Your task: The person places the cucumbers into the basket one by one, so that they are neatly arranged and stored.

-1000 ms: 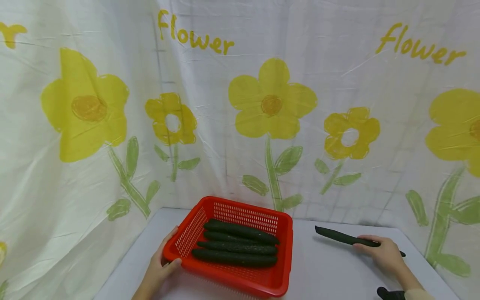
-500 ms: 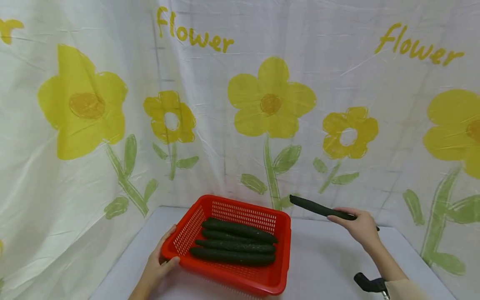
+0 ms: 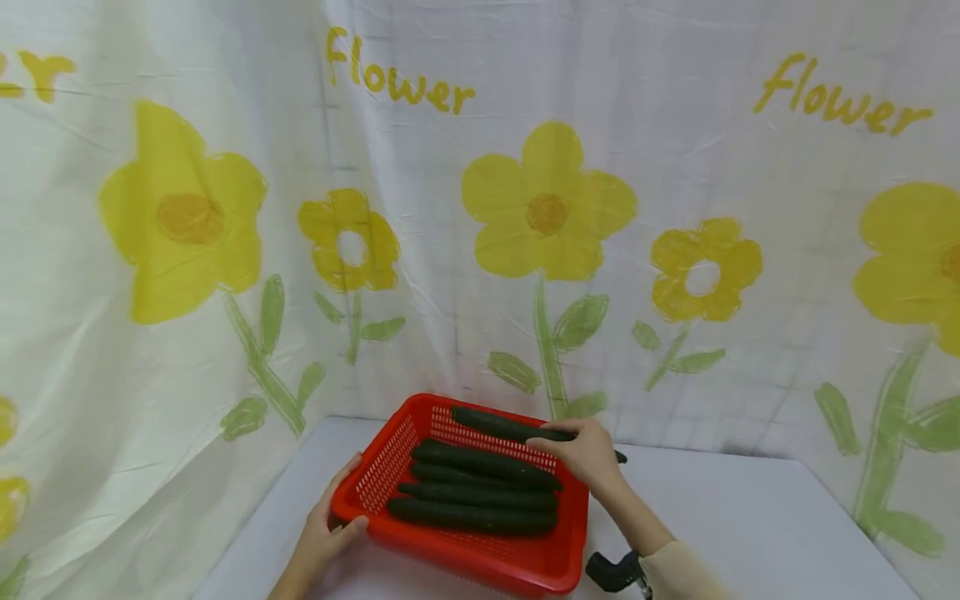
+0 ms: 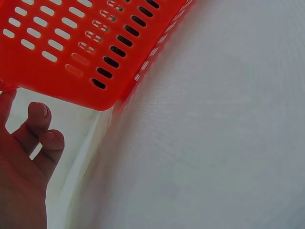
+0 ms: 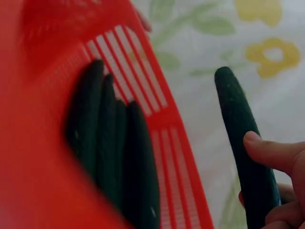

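Note:
My left hand (image 3: 318,537) grips the left corner of a red plastic basket (image 3: 465,560), thumb on its front rim. In the left wrist view two bent fingers show below the rim of the basket (image 4: 66,88). Several dark green cucumbers (image 3: 480,515) lie side by side across the basket floor. Over the back rim, my right hand (image 3: 585,450) holds another cucumber (image 3: 491,425) near its right end. The right wrist view shows that cucumber (image 5: 236,112) pinched between thumb and fingers, with its far end free and raised beside the basket wall.
The basket stands on a white table (image 3: 697,517). A white curtain (image 3: 420,167) printed with yellow flowers hangs right behind the table's back edge. By my right wrist is a black, curved object (image 3: 615,573), near the basket's front right corner.
My right hand has lifted the cucumber from the right side of the table and carried it left, over the basket's back part. The left hand keeps its grip on the basket.

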Motion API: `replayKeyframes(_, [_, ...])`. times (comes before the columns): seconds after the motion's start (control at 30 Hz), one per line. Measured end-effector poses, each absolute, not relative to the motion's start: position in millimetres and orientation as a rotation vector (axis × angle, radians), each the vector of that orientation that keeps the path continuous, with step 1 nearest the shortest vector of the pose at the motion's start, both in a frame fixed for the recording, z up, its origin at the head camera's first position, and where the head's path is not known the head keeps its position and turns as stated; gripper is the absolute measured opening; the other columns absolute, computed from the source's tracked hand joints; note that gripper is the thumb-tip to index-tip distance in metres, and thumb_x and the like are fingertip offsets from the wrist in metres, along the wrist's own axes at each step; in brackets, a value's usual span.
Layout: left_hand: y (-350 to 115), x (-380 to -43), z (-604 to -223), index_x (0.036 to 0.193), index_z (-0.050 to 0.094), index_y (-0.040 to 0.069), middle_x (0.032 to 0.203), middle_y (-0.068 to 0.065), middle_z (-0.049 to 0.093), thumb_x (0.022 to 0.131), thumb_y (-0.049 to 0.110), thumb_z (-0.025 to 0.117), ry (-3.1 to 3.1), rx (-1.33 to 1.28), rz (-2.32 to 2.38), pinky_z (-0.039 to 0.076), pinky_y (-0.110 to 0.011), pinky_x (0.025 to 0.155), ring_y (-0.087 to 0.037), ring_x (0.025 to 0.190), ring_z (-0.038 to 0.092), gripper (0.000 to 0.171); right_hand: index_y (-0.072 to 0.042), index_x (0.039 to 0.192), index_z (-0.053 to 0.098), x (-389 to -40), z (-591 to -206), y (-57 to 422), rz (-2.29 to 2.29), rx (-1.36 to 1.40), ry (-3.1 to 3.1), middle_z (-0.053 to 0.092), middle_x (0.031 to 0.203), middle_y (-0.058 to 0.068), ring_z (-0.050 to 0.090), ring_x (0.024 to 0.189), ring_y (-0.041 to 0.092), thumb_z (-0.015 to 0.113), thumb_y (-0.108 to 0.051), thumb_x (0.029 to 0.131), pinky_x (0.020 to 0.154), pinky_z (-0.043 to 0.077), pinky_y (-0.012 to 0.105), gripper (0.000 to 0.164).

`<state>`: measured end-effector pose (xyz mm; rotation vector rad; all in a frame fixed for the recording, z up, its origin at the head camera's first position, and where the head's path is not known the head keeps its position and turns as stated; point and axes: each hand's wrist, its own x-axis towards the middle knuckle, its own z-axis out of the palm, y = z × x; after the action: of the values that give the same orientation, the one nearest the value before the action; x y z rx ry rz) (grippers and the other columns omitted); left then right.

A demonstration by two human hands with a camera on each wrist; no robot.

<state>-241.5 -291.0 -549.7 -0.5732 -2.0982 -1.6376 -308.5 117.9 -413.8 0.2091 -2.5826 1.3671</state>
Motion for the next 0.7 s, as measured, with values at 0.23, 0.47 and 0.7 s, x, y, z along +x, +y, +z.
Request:
replayKeyframes(0.23, [-289, -245, -548, 0.166, 0.037, 0.013, 0.165, 0.017, 0.041, 0.091, -0.006, 0.069, -2.122, -0.468, -1.653, 0.048, -0.015, 0.1, 0.004, 0.135, 0.051, 0.083, -0.017, 0.101, 0.088, -307, -426, 65, 1.373, 0.322, -2.652, 0.08, 0.111, 0.004, 0.07, 0.108, 0.029, 0.096, -0.041, 0.075, 0.089, 0.059, 0.05, 0.036])
replayKeyframes(0.47, [-286, -236, -550, 0.167, 0.035, 0.015, 0.166, 0.016, 0.039, 0.094, -0.002, 0.069, -2.168, -0.426, -1.64, 0.05, -0.017, 0.099, 0.004, 0.135, 0.051, 0.082, -0.011, 0.1, 0.086, -303, -444, 47, 1.507, 0.238, -2.711, 0.079, 0.106, 0.005, 0.069, 0.105, 0.032, 0.094, -0.036, 0.08, 0.086, 0.059, 0.051, 0.033])
replayKeyframes(0.7, [-286, -238, -538, 0.167, 0.036, 0.021, 0.171, -0.001, 0.037, 0.094, 0.007, 0.072, -2.19, -0.391, -1.618, 0.051, -0.02, 0.098, 0.006, 0.134, 0.051, 0.082, -0.007, 0.116, 0.082, -307, -437, 50, 1.684, 0.162, -2.614, 0.073, 0.128, 0.012, 0.064, 0.119, 0.034, 0.09, -0.041, 0.084, 0.094, 0.058, 0.05, 0.048])
